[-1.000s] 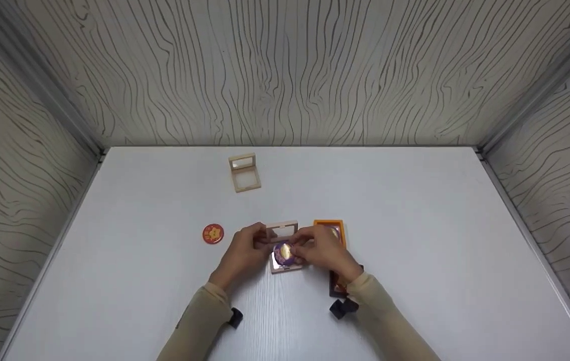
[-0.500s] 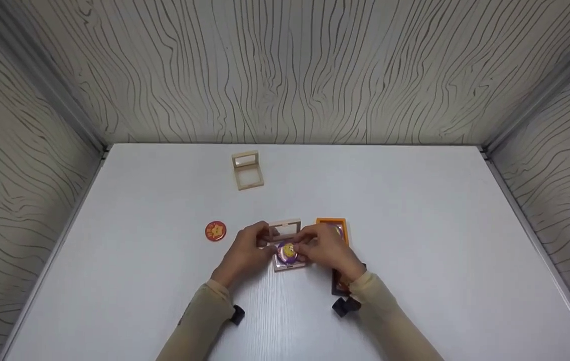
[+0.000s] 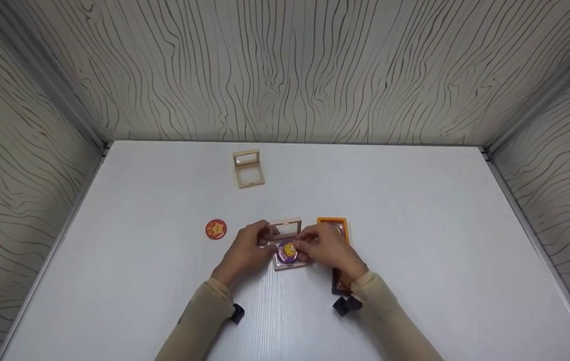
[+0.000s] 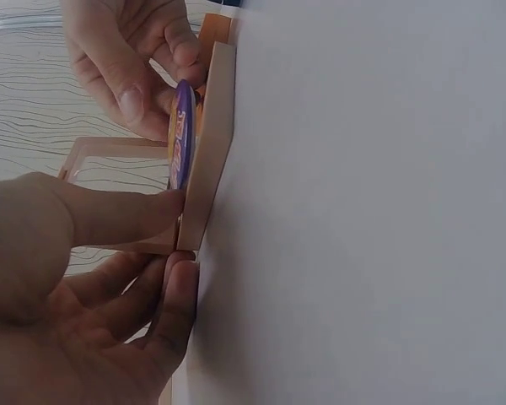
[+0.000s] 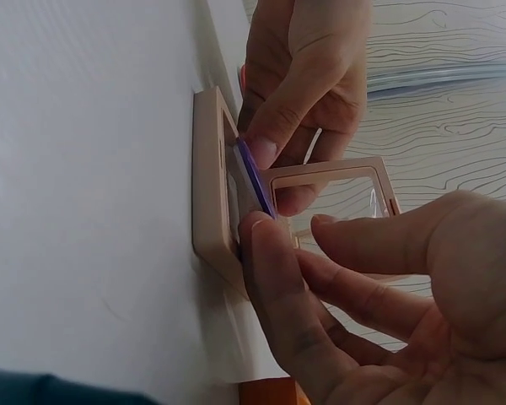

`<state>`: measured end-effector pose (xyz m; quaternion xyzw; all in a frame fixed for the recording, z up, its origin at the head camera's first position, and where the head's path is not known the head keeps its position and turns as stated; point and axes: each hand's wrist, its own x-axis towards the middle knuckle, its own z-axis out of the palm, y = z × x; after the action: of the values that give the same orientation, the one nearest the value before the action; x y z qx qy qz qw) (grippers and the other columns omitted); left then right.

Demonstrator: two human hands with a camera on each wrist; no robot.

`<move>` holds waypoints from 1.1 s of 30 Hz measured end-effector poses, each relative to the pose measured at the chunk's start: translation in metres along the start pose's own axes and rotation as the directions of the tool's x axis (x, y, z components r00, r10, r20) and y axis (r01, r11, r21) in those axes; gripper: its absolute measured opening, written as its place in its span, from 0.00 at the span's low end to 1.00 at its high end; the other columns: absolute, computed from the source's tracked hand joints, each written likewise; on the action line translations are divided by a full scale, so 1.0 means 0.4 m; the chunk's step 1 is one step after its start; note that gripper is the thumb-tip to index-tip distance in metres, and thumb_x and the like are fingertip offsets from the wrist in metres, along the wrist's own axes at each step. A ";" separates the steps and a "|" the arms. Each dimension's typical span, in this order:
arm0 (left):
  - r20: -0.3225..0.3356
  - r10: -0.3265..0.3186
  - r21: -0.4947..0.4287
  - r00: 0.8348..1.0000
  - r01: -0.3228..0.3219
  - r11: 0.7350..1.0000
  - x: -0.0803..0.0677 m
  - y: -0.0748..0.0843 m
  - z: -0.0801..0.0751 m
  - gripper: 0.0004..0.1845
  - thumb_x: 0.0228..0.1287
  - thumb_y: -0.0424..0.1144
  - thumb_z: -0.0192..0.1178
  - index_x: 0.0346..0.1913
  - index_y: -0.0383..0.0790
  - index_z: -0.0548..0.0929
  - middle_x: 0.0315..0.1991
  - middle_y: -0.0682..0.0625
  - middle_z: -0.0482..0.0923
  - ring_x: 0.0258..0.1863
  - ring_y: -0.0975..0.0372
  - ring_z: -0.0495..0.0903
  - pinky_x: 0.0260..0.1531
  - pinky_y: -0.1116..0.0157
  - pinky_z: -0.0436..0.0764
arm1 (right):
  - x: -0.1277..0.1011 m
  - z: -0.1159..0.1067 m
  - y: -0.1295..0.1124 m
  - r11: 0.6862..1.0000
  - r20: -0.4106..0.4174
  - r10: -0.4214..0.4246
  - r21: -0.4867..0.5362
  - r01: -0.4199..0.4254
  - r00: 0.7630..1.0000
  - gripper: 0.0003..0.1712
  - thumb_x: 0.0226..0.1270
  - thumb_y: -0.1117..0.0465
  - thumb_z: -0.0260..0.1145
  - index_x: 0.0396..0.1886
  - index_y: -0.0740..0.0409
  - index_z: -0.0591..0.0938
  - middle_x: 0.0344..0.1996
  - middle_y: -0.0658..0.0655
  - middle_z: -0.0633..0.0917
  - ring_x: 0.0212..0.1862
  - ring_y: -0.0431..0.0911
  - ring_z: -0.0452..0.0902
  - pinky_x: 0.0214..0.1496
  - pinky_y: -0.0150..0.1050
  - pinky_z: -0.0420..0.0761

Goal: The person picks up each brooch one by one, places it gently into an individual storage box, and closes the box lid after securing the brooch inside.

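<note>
A pale pink hinged display frame (image 3: 289, 267) lies on the table with its clear-windowed lid raised at the back. Over its base sits a round purple button badge (image 3: 289, 250) with a yellow figure, tilted slightly off the film in the right wrist view. My left hand (image 3: 246, 251) grips the frame's left side, its thumb (image 4: 143, 215) at the badge's edge and other fingers behind the hinge. My right hand (image 3: 327, 249) holds the badge's opposite edge, the index fingertip (image 5: 260, 232) against it and the thumb close over it.
A cream display frame (image 3: 251, 186) stands opened toward the back. To the left lies a red badge (image 3: 216, 229) with a yellow star. Right of the pink frame are an orange frame (image 3: 332, 220) and a dark frame (image 3: 335, 288), both partly hidden by my right hand and forearm.
The badge has tipped so its glare is gone and the yellow figure shows. My right thumb has drawn back toward its edge; my left hand stays at the frame.
</note>
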<state>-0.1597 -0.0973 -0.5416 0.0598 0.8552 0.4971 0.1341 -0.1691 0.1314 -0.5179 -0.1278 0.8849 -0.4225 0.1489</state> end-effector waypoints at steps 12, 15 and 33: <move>0.013 0.000 0.008 1.000 0.000 1.000 0.000 0.002 -0.002 0.09 0.71 0.33 0.66 0.50 0.47 0.82 0.48 0.51 0.84 0.50 0.57 0.82 0.58 0.50 0.81 | -0.003 -0.001 -0.001 1.000 -0.009 -0.010 -0.016 0.009 1.000 0.06 0.75 0.59 0.71 0.42 0.55 0.93 0.37 0.52 0.91 0.35 0.41 0.81 0.38 0.38 0.80; 0.010 0.010 0.012 1.000 -0.010 1.000 -0.001 -0.004 0.000 0.09 0.71 0.32 0.67 0.50 0.46 0.82 0.47 0.51 0.83 0.49 0.58 0.81 0.57 0.51 0.81 | -0.005 -0.001 -0.002 1.000 0.000 -0.003 -0.006 0.003 1.000 0.07 0.76 0.60 0.70 0.43 0.57 0.92 0.36 0.52 0.91 0.34 0.41 0.82 0.37 0.38 0.81; 0.023 0.031 0.004 0.999 -0.031 1.000 -0.006 0.002 -0.007 0.09 0.72 0.34 0.67 0.51 0.45 0.82 0.48 0.51 0.83 0.49 0.58 0.81 0.57 0.52 0.81 | -0.008 -0.013 -0.003 0.999 0.003 0.015 0.036 -0.016 1.000 0.08 0.78 0.61 0.68 0.44 0.57 0.92 0.34 0.52 0.89 0.31 0.42 0.85 0.35 0.37 0.81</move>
<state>-0.1582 -0.0998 -0.5394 0.0789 0.8537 0.4964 0.1362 -0.1682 0.1356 -0.5133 -0.1187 0.8778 -0.4373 0.1555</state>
